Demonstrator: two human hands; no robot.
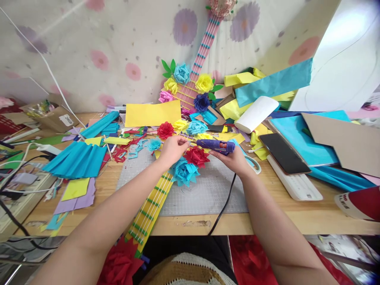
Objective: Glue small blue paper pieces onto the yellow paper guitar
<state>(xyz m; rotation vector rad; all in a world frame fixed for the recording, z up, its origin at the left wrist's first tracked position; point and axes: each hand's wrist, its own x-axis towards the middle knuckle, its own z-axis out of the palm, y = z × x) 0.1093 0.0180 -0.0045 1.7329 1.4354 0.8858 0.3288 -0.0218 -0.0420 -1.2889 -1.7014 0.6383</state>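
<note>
My right hand (233, 158) is wrapped round a purple hot glue gun (216, 145), whose nozzle points left. Close to the nozzle, my left hand (175, 150) has its fingertips pinched together; whatever is between them is too small to make out. Below both hands lies a yellow paper guitar (152, 204) with green frets and white strings, its neck reaching toward my lap. Paper flowers cover its body: a red flower (196, 156) and a blue flower (184, 172) near the glue gun, with another red flower (165, 130) and a small light-blue flower (154, 144) beyond my left hand.
A grey cutting mat (208, 200) lies under the guitar. The glue gun's black cord (224, 208) drops over the table edge. At right are a phone (283, 152), scissors (254, 164) and a red cup (359, 204). Pleated blue paper (78, 160) lies left; a pink paper guitar (204, 47) leans behind.
</note>
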